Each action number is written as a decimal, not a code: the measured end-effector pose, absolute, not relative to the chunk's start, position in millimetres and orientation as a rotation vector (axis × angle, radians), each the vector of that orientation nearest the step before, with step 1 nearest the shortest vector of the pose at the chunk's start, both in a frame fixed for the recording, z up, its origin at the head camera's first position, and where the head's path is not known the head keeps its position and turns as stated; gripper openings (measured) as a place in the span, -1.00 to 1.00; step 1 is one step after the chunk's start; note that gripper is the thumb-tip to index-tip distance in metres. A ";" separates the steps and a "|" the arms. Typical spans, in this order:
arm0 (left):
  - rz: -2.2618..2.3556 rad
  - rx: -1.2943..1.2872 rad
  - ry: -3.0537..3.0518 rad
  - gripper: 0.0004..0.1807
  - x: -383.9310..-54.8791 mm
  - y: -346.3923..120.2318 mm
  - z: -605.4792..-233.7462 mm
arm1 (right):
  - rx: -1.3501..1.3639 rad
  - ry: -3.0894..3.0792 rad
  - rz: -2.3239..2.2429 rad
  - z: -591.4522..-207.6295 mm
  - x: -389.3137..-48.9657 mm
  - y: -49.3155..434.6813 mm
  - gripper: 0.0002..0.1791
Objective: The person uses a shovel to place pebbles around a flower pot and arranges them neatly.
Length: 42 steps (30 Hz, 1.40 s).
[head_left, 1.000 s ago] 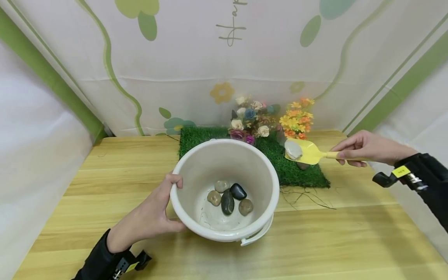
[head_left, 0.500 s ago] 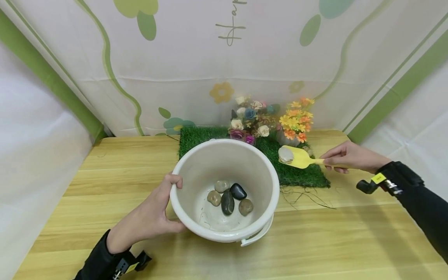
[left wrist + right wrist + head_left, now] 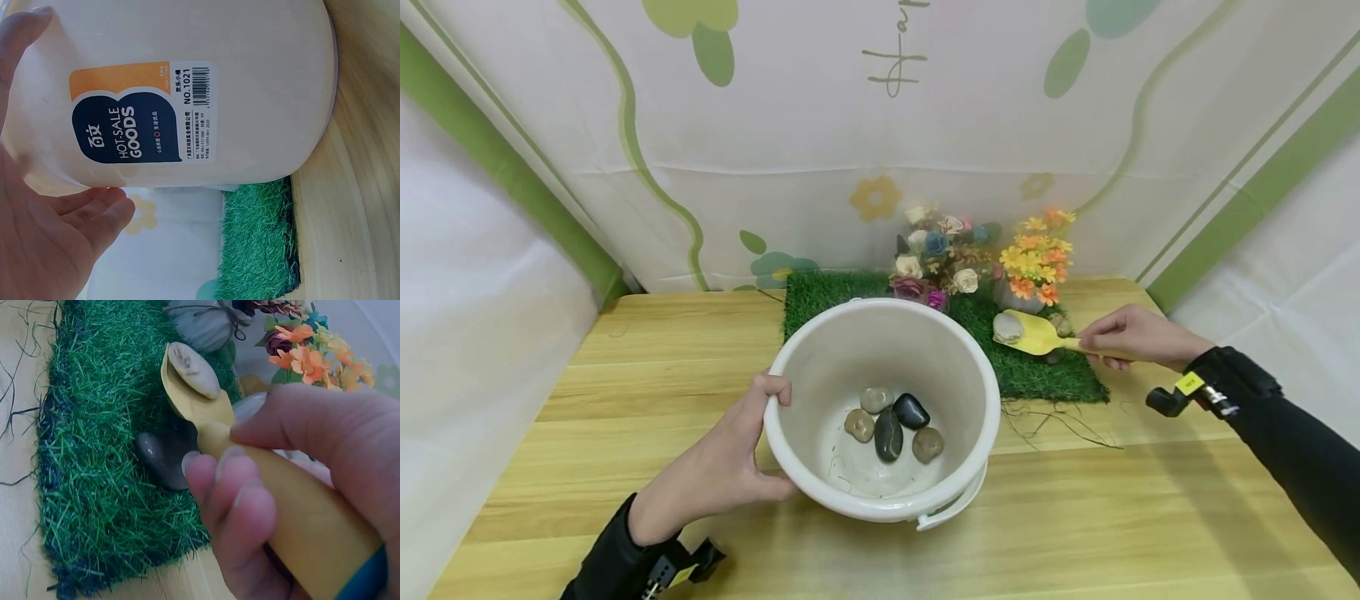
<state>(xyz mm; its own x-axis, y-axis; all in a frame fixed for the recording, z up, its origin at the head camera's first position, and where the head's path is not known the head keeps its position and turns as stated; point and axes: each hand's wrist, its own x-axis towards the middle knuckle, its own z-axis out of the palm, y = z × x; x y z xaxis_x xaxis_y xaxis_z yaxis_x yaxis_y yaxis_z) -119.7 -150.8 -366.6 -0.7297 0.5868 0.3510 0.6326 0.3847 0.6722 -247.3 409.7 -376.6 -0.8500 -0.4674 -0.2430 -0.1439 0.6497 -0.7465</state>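
Observation:
My left hand (image 3: 718, 462) grips the rim and side of a white bucket (image 3: 992, 408). Inside, on the bottom, lie several pebbles, among them a long black one (image 3: 888, 435) and a brown one (image 3: 927, 444). The handle (image 3: 953, 504) hangs down at the bucket's front right. In my right hand (image 3: 1142, 335) is a yellow toy shovel (image 3: 1037, 335), held by its handle. A pale flat stone (image 3: 195, 370) lies on the shovel's blade, over the artificial grass mat. Beneath the shovel, a dark stone (image 3: 164, 459) rests in the grass.
The grass mat (image 3: 1045, 382) lies behind and right of the bucket. Artificial roses (image 3: 936, 250) and an orange-yellow flower bunch (image 3: 1037, 254) stand at its back edge, before a printed curtain (image 3: 760, 125). Loose dark strands (image 3: 1067, 425) lie on the wooden table (image 3: 1075, 517).
My right hand has carried the shovel and pale stone left and slightly nearer, mostly in the first half second. The left hand and bucket stay put.

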 end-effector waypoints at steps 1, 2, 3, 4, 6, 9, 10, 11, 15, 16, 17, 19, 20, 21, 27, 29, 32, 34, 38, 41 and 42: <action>-1.286 -1.133 -2.568 -0.16 -119.7 -150.9 -366.6 | -0.475 2.458 -1.052 -375.8 -247.5 408.3 -0.61; -1.286 -1.133 -2.569 -0.16 -119.6 -151.0 -366.6 | -0.468 2.460 -1.046 -374.9 -247.5 406.7 -0.61; -1.287 -1.132 -2.569 -0.16 -119.6 -151.1 -366.7 | -0.463 2.461 -1.042 -373.9 -247.4 405.1 -0.61; -1.286 -1.133 -2.570 -0.16 -119.6 -151.1 -366.7 | -0.458 2.464 -1.036 -373.1 -247.2 403.4 -0.60; -1.285 -1.131 -2.570 -0.15 -119.5 -151.1 -366.6 | -0.448 2.463 -1.029 -370.9 -247.0 399.4 -0.60; -1.285 -1.132 -2.567 -0.15 -119.6 -150.9 -366.5 | -0.422 2.463 -1.022 -367.6 -247.8 394.0 -0.60; -1.288 -1.132 -2.566 -0.16 -119.5 -150.8 -366.5 | -0.412 2.466 -1.017 -366.5 -248.2 392.4 -0.59; -1.290 -1.133 -2.565 -0.16 -119.4 -150.7 -366.4 | -0.400 2.466 -1.015 -365.3 -248.6 390.9 -0.59; -1.296 -1.133 -2.561 -0.16 -119.4 -150.3 -366.3 | -0.373 2.476 -0.985 -360.8 -250.2 386.3 -0.61; -1.295 -1.131 -2.561 -0.16 -119.3 -150.2 -366.2 | -0.370 2.480 -0.974 -359.6 -250.5 385.1 -0.61; -1.295 -1.130 -2.561 -0.16 -119.3 -150.1 -366.1 | -0.368 2.482 -0.964 -358.1 -250.7 383.7 -0.61; -1.294 -1.131 -2.558 -0.15 -119.6 -150.1 -366.0 | -0.361 2.492 -0.938 -355.4 -251.1 381.1 -0.62; -1.294 -1.132 -2.557 -0.15 -119.7 -150.1 -365.9 | -0.359 2.500 -0.922 -354.0 -251.4 379.6 -0.62; -1.295 -1.132 -2.557 -0.15 -119.8 -150.1 -365.9 | -0.351 2.508 -0.909 -352.6 -251.5 377.9 -0.62; -1.296 -1.135 -2.557 -0.16 -119.7 -150.4 -366.1 | -0.339 2.537 -0.844 -345.8 -252.7 371.2 -0.62; -1.296 -1.134 -2.559 -0.16 -119.8 -150.4 -366.1 | -0.343 2.536 -0.835 -343.9 -252.1 370.3 -0.63; -1.296 -1.131 -2.561 -0.16 -119.8 -150.4 -366.1 | -0.346 2.545 -0.814 -341.5 -250.6 371.0 -0.63; -1.299 -1.128 -2.563 -0.16 -119.8 -150.4 -366.0 | -0.344 2.552 -0.801 -340.0 -249.1 373.0 -0.64; -1.304 -1.124 -2.566 -0.16 -119.7 -150.4 -366.2 | -0.326 2.562 -0.799 -337.4 -245.1 381.5 -0.62; -1.307 -1.126 -2.563 -0.16 -119.9 -150.4 -366.5 | -0.319 2.566 -0.823 -335.1 -240.6 389.7 -0.61; -1.308 -1.126 -2.562 -0.16 -119.9 -150.4 -366.6 | -0.313 2.565 -0.836 -334.1 -238.9 392.1 -0.61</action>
<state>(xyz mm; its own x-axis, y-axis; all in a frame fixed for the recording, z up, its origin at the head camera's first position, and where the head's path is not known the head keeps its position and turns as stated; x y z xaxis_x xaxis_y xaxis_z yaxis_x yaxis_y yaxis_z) -119.9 -150.4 -366.6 -0.7331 0.5820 0.3519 0.6263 0.3761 0.6828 -238.9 392.1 -334.1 -0.8854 -0.3349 -0.3222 -0.0806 0.7935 -0.6033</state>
